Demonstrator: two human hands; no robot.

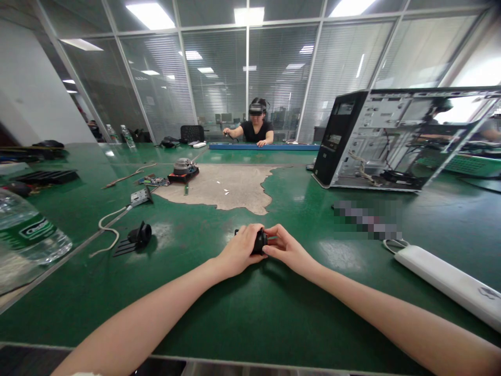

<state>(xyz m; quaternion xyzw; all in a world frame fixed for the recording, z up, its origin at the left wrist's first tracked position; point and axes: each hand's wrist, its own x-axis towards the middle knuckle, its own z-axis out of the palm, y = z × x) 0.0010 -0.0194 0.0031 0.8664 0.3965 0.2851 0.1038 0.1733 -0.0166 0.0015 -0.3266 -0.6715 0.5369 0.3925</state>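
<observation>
Between my two hands is a small black part (259, 243) with a round end facing right; my fingers hide most of it, so its kind is unclear. My left hand (241, 248) is closed around it from the left, palm down. My right hand (288, 249) pinches the round end, thumb below and fingers above. Both hands are just above the green tabletop (250, 308), near its middle. Lying to the left is a black plastic piece (136, 237) with a round ring and long thin prongs.
An open computer case (340, 141) stands at right, behind a long white bar (446, 279) with a cord. A large water bottle (29, 232) is at far left. A cardboard sheet (235, 183) lies ahead, with a black-and-orange device (183, 169) on it. Across the table sits a person (256, 128).
</observation>
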